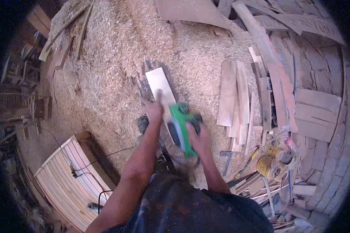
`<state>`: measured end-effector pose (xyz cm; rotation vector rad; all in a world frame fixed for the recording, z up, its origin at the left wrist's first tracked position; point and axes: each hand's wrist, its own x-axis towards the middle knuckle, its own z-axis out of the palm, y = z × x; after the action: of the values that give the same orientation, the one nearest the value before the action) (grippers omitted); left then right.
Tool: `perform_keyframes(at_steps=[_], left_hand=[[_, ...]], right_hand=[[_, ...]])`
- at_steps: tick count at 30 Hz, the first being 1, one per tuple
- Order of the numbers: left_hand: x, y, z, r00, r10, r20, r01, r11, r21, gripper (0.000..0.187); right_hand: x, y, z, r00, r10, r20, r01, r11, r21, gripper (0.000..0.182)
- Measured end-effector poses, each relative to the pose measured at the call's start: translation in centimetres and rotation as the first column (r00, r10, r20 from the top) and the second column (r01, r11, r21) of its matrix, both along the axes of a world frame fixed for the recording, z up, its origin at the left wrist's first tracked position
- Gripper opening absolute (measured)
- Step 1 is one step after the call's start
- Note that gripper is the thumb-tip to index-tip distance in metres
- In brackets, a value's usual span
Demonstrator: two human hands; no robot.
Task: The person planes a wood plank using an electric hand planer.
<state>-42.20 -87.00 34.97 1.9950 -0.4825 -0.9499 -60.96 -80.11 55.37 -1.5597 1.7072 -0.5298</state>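
Note:
A pale wooden board (157, 79) lies lengthwise on a dark support among wood shavings. My left hand (154, 110) rests on the board's left side, a finger stretched along its top and the others apart. In my right hand (198, 136) is a green electric planer (179, 122), which sits over the near part of the board and hides it. My fingers are wrapped round the planer's handle. The planer and both hands are somewhat blurred.
Wood shavings (109, 66) cover the floor. Several planks (231, 97) lie to the right, near a square (226, 160), a handsaw (249, 161) and yellow spools (267, 167). At lower left, a cable (105, 154) crosses a stack of strips (64, 171).

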Motion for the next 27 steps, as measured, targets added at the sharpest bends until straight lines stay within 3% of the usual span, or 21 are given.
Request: perform_keyframes(at_steps=[1, 2, 5, 8, 9, 10, 13, 16, 17, 19, 23, 26, 27], left_hand=[[-1.6, 0.1, -0.2, 0.959, -0.102, 0.266, 0.032, 0.966, 0.256, 0.134], [-3.3, 0.2, 7.4, 0.952, -0.146, 0.269, 0.027, 0.916, 0.399, 0.143], [-4.3, 1.2, 8.4, 0.929, -0.133, 0.345, -0.004, 0.930, 0.368, 0.142], [-0.9, 4.0, 6.9, 0.968, -0.180, 0.175, 0.146, 0.971, 0.191, 0.118], [-0.6, 5.7, 8.2, 0.930, -0.196, 0.310, 0.154, 0.976, 0.155, 0.086], [-0.3, 7.1, 8.5, 0.928, -0.212, 0.305, 0.173, 0.973, 0.152, 0.080], [-0.4, 9.5, 10.6, 0.904, -0.299, 0.306, 0.261, 0.952, 0.160, 0.066], [-4.2, 10.5, 6.4, 0.897, -0.141, 0.419, 0.270, 0.925, -0.266, 0.072], [-5.3, 10.4, 9.2, 0.912, -0.198, 0.360, 0.227, 0.973, -0.040, 0.074], [-5.6, 9.7, 8.8, 0.918, -0.206, 0.338, 0.235, 0.971, -0.045, 0.072], [-4.2, 7.0, 6.4, 0.919, -0.115, 0.378, 0.176, 0.975, -0.132, 0.071], [-2.0, 3.8, 11.1, 0.950, -0.195, 0.245, 0.206, 0.978, -0.021, 0.071], [-2.2, 3.2, 10.3, 0.944, -0.168, 0.286, 0.188, 0.981, -0.047, 0.071]], right_hand=[[-3.3, 3.7, -0.7, 0.999, -0.009, -0.035, 0.008, 0.999, -0.038, 0.037], [-5.5, 6.7, 0.7, 0.998, -0.045, -0.047, 0.046, 0.999, 0.011, 0.036], [-12.3, 16.3, 1.6, 0.967, -0.219, -0.132, 0.232, 0.968, 0.093, 0.042], [-17.0, 23.2, 1.5, 0.901, -0.423, -0.100, 0.432, 0.894, 0.115, 0.034], [-17.6, 24.7, 2.5, 0.867, -0.495, -0.065, 0.498, 0.850, 0.174, 0.034], [-17.8, 25.7, 3.2, 0.827, -0.562, -0.033, 0.553, 0.800, 0.233, 0.034], [-18.1, 27.9, 3.1, 0.746, -0.659, 0.100, 0.638, 0.749, 0.177, 0.034], [-19.4, 29.1, 1.5, 0.819, -0.567, 0.086, 0.561, 0.823, 0.088, 0.034], [-19.3, 29.1, 1.9, 0.829, -0.554, 0.078, 0.546, 0.832, 0.100, 0.034], [-16.8, 26.8, 6.2, 0.817, -0.573, 0.063, 0.543, 0.802, 0.249, 0.035], [-16.0, 25.6, 5.6, 0.853, -0.520, 0.056, 0.493, 0.835, 0.244, 0.037], [-15.0, 24.2, 5.1, 0.879, -0.476, 0.035, 0.457, 0.860, 0.228, 0.043], [-13.8, 22.9, 6.4, 0.881, -0.472, 0.027, 0.447, 0.850, 0.277, 0.045]])
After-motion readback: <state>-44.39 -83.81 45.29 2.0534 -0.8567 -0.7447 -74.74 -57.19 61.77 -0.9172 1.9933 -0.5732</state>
